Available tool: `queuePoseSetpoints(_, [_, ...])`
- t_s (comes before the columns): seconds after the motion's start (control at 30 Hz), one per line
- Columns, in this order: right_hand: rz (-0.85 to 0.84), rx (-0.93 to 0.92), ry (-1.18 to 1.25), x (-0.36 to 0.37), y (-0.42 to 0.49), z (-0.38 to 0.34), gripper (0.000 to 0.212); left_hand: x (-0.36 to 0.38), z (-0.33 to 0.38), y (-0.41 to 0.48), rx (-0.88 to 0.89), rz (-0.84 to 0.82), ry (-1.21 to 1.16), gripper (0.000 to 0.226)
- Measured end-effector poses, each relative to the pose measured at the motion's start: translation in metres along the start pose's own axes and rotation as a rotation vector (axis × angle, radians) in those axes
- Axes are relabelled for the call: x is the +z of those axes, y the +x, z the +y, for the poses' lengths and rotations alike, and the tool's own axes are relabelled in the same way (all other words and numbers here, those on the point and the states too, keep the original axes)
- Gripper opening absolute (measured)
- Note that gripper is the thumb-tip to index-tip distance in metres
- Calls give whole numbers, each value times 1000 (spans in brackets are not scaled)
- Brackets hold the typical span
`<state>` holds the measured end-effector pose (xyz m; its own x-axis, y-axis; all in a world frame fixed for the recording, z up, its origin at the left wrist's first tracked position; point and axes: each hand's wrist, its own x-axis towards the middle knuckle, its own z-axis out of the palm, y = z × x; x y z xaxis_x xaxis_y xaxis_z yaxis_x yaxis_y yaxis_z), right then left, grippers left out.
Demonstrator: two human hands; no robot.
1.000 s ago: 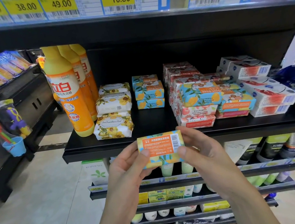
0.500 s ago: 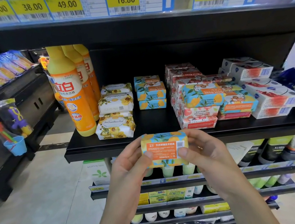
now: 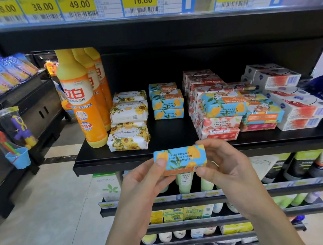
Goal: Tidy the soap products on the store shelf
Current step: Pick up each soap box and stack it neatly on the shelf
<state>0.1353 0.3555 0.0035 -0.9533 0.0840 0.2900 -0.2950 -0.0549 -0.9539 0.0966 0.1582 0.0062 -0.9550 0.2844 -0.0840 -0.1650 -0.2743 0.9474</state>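
A blue and yellow soap box (image 3: 180, 159) is held in front of the black shelf's (image 3: 169, 140) front edge. My left hand (image 3: 144, 184) pinches its left end and my right hand (image 3: 222, 165) pinches its right end. Its long blue side with upside-down print faces me. On the shelf, a short stack of matching blue soap boxes (image 3: 167, 102) stands mid-left. More blue boxes (image 3: 223, 105) lie mixed on the red and white soap boxes (image 3: 214, 123). White floral soap bars (image 3: 128, 122) are stacked to the left.
Tall orange detergent bottles (image 3: 81, 100) stand at the shelf's left end. White and red boxes (image 3: 296, 101) fill the right side. A bare patch of shelf lies in front of the blue stack. Lower shelves (image 3: 208, 198) hold tubes and bottles. Price tags (image 3: 139, 0) hang above.
Both hands have turned the soap box, so the orange barcode face now points down and the blue side faces me. The box stays at the shelf's front edge.
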Motion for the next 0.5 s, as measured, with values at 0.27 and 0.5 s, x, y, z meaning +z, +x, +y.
queuePoseSetpoints(0.27, [77, 211, -62, 4, 0, -6, 53, -1, -3, 1, 19, 30, -17, 57])
queuePoseSetpoints(0.5, [123, 300, -47, 6, 2, -4, 58, -2, -9, 2, 47, 8, -5, 60])
